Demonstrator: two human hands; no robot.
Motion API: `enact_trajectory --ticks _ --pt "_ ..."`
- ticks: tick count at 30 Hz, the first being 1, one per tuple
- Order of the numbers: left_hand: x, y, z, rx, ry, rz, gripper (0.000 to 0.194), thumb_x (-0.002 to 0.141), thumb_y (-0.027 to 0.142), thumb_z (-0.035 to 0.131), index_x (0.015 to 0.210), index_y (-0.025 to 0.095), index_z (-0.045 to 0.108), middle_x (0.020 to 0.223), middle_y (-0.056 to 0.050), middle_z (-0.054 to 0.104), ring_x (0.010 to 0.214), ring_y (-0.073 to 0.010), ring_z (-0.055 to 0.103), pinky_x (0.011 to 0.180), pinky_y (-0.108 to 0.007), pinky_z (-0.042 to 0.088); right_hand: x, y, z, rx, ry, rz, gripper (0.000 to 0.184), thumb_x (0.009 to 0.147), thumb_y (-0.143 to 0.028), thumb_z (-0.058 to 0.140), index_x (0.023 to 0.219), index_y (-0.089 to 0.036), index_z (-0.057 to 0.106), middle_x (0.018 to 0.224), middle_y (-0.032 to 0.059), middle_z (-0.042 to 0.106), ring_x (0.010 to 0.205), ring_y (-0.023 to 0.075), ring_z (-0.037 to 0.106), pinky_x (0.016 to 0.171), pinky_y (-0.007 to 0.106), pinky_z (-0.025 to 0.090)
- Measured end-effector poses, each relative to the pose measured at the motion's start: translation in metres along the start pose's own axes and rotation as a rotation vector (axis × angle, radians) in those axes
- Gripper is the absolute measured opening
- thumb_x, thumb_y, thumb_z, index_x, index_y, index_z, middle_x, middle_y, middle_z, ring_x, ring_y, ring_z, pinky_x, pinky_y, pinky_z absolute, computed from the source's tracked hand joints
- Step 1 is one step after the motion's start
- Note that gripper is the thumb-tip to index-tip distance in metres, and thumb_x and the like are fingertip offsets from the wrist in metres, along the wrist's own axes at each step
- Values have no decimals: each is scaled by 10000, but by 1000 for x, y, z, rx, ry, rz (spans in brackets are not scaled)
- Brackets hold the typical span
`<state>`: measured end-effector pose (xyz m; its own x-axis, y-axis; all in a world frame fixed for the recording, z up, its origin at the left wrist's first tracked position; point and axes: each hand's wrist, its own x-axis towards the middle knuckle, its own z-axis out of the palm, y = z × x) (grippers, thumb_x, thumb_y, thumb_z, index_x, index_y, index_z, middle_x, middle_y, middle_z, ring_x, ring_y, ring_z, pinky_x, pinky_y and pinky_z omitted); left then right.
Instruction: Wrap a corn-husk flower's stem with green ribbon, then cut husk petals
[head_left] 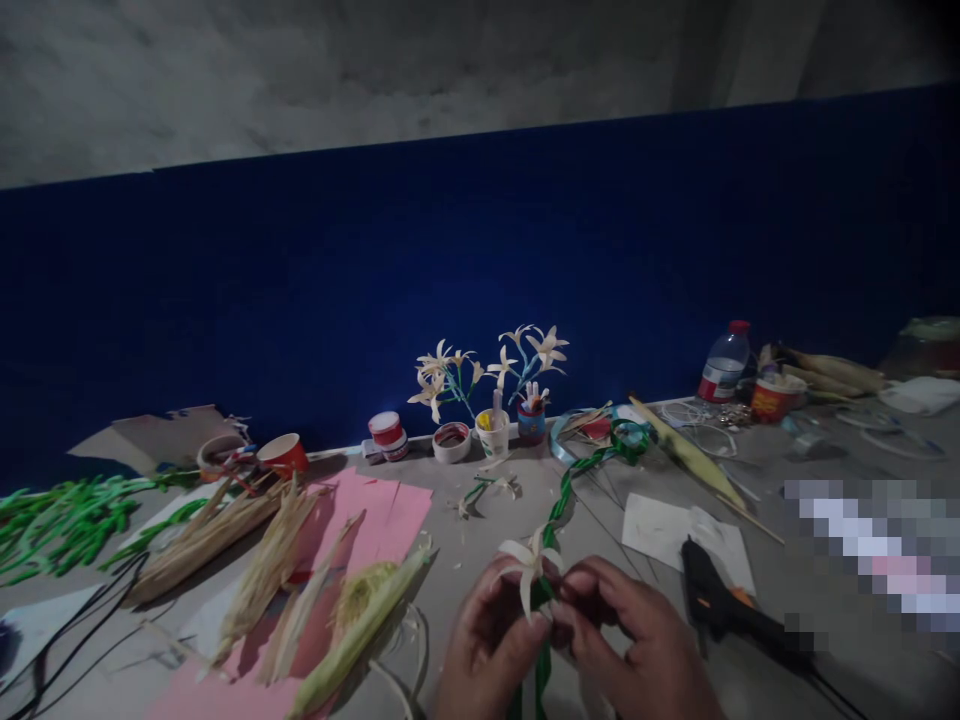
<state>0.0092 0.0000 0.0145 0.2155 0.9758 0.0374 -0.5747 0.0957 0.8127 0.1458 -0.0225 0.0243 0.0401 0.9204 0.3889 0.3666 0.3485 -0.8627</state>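
From here I see a passage over bare tabletop [457, 545], between the corn husks [259, 580] on the left and the glue gun [724, 600]. Cups [493, 435] block its far end; the right corner is pixelated, possibly obstructed.

Two hands of mine: left hand [487, 645], right hand [637, 645]. One pale flower [531, 572] at my fingers. Flower bunches, two: left bunch [448, 378], right bunch [531, 356]. Glue gun [731, 608], one. Bottle [724, 372], one. Red paper cups, two: left red cup [283, 456], right red cup [778, 400]. White cup [493, 440], one. Blue pot [532, 424], one. Open white tub [452, 446], one. Pink sheets [375, 515] overlap, can't count. Corn husks [259, 570], several, number unclear. Green stems [71, 525], many, too tangled to count.
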Motion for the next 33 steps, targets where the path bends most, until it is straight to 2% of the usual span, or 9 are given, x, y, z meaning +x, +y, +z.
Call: enact_trajectory --ticks 3,6,10,17,23,28,33 --pt "-3 2 5 114 88 48 261 612 363 874 805 210 787 774 -19 687 786 -180 611 749 -231 481 -2 4 3 5 0 41 170 850 -259 527 692 -238 466 615 -41 547 553 130 559 520 177 461" --pt "-4 2 9 112 106 53 230 616 364 871 758 207 781 721 3 646 718 -150 589 672 -195 478 -2 5 5 69 -18 101 194 866 -299 518 693 -239 453 613 -45 517 549 131 544 516 190 452" --pt "-4 3 11 103 136 58 231 596 374 880 700 198 773 726 4 640 678 -134 578 629 -180 476 -3 2 5 187 -40 167 186 860 -320 552 707 -223 509 626 -40 555 536 118 549 508 189 436" --pt "-4 3 9 162 97 49 264 630 405 853 685 171 746 675 7 589 646 -131 540 615 -197 455 -11 0 8 302 -16 285 186 820 -344 622 715 -208 551 632 -23 619 511 109 559 452 169 466" --pt "-4 2 6 147 81 7 247 630 387 854 644 178 725 661 17 584 638 -129 551 614 -193 457 -11 1 9 316 10 304 248 797 -397 671 700 -207 545 619 -19 624 517 107 553 438 159 468" --pt "-3 7 7 143 33 28 237 647 382 846 615 183 721 637 22 575 611 -119 540 592 -181 448 -10 0 11 368 26 325 336 772 -481 701 688 -203 532 600 -34 585 499 92 518 426 151 447" --pt "-2 8 7 183 42 29 243 636 417 846 694 198 759 657 16 582 637 -131 535 614 -183 448 -11 4 13 370 -3 300 279 796 -452 679 728 -202 576 639 -34 604 522 98 546 475 167 468"
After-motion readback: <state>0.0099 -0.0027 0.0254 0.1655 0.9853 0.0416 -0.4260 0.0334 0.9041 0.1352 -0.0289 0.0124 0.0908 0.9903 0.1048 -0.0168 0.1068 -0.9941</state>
